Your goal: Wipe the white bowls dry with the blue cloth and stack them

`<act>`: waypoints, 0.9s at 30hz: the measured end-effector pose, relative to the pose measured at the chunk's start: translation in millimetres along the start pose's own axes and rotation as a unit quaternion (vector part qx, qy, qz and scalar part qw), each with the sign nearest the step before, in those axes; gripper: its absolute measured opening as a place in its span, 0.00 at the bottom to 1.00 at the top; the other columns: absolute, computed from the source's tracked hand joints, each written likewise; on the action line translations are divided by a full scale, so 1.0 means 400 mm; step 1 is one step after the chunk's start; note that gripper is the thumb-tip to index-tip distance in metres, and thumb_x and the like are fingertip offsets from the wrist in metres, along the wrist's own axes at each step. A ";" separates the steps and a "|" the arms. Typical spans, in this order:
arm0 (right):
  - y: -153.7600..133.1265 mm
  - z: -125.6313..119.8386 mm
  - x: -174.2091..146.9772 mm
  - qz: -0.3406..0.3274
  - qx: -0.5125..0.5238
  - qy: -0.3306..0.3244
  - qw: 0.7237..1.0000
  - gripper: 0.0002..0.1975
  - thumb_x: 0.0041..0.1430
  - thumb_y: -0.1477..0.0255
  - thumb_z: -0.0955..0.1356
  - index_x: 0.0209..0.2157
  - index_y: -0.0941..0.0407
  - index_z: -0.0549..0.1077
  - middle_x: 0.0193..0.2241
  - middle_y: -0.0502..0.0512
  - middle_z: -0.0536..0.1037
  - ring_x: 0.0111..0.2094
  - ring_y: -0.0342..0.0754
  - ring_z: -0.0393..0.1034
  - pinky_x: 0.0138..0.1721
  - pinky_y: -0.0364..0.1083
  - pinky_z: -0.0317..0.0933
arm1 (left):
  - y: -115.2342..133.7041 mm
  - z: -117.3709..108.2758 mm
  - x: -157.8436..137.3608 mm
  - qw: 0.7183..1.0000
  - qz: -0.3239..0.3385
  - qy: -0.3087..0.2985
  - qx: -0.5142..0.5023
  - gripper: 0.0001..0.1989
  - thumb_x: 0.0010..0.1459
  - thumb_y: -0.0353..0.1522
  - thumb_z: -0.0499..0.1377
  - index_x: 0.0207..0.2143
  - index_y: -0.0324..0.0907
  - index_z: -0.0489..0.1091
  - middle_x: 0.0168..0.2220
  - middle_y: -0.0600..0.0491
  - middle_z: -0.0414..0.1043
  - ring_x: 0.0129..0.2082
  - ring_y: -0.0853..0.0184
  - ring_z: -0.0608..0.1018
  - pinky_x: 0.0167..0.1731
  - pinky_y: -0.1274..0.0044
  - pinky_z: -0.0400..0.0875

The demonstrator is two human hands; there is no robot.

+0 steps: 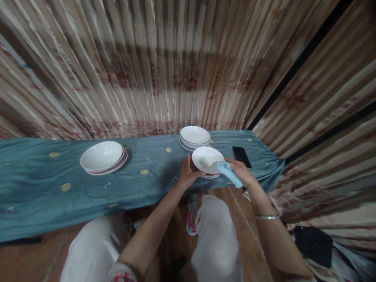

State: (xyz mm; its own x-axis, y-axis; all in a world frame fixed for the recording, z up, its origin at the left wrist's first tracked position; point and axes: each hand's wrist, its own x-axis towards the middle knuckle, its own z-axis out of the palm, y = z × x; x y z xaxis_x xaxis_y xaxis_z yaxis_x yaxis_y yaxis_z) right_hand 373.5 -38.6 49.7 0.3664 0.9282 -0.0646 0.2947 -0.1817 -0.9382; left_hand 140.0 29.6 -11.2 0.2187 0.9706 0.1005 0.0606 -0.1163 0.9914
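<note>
White bowl: the bowl (208,158) sits face up on top of red-edged dishes (213,176), near the front edge of the blue tablecloth (158,188); probably set there to lie within easy reach of both hands.
Back plates: a stack of plates (194,135) stands just behind the bowl; the far side presumably leaves the front free for handling.
Left-side dishes: another stack (102,156) stands well apart, seemingly to keep it separate.
Phone: the dark phone (241,156) lies flat beyond the right hand.
Left hand: the hand (188,171) is spread wide, thumb along the near rim, fingers round the left side; likely steadying the bowl.
Right hand: the hand (241,171) pinches a bunched light-blue cloth (230,175) against the bowl's right rim.
</note>
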 end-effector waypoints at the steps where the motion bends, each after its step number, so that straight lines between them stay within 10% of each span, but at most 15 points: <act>1: -0.001 -0.007 -0.002 0.002 -0.006 0.016 1.000 0.20 0.44 0.63 0.70 0.40 0.56 0.82 0.43 0.58 0.84 0.44 0.57 0.78 0.47 0.52 0.71 | 0.000 0.000 -0.001 1.000 -0.009 0.004 -0.003 0.61 0.25 0.38 0.78 0.65 0.42 0.60 0.65 0.40 0.64 0.67 0.43 0.62 0.66 0.52 0.52; 5: -0.043 -0.019 -0.037 -0.010 0.006 0.043 0.999 0.27 0.45 0.64 0.70 0.49 0.57 0.80 0.44 0.59 0.84 0.43 0.57 0.78 0.43 0.50 0.71 | 0.007 -0.034 -0.022 1.000 -0.018 0.013 -0.014 0.63 0.27 0.37 0.78 0.67 0.43 0.56 0.69 0.38 0.57 0.70 0.44 0.56 0.68 0.53 0.49; 10: -0.160 0.078 -0.119 -0.028 0.097 -0.080 0.992 0.28 0.51 0.60 0.71 0.53 0.53 0.78 0.43 0.57 0.84 0.40 0.55 0.79 0.38 0.47 0.70 | 0.021 -0.158 -0.090 0.998 0.002 0.055 0.001 0.56 0.35 0.37 0.76 0.67 0.45 0.57 0.70 0.40 0.56 0.70 0.49 0.58 0.69 0.57 0.48; 18: -0.211 0.463 -0.117 -0.076 0.118 -0.279 0.950 0.22 0.55 0.66 0.66 0.51 0.51 0.79 0.42 0.51 0.83 0.41 0.51 0.76 0.47 0.49 0.69 | 0.034 -0.457 -0.152 0.965 0.021 0.260 0.032 0.39 0.56 0.44 0.63 0.68 0.50 0.56 0.70 0.45 0.58 0.71 0.55 0.59 0.68 0.62 0.52; 27: -0.248 0.838 -0.038 -0.072 0.138 -0.304 0.940 0.29 0.57 0.68 0.65 0.61 0.47 0.71 0.53 0.48 0.79 0.57 0.49 0.70 0.60 0.48 0.61 | 0.025 -0.702 -0.106 0.886 -0.001 0.464 -0.003 0.45 0.58 0.39 0.59 0.72 0.42 0.43 0.75 0.44 0.40 0.74 0.60 0.48 0.71 0.68 0.41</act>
State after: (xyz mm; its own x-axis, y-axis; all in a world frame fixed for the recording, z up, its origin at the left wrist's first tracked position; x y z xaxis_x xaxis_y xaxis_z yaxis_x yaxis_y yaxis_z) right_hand 42.9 74.2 29.6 -0.2558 0.9661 -0.0348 0.0320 -0.0275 -0.9991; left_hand -142.1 46.4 18.0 -0.6756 0.7270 0.1223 0.0538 -0.1169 0.9917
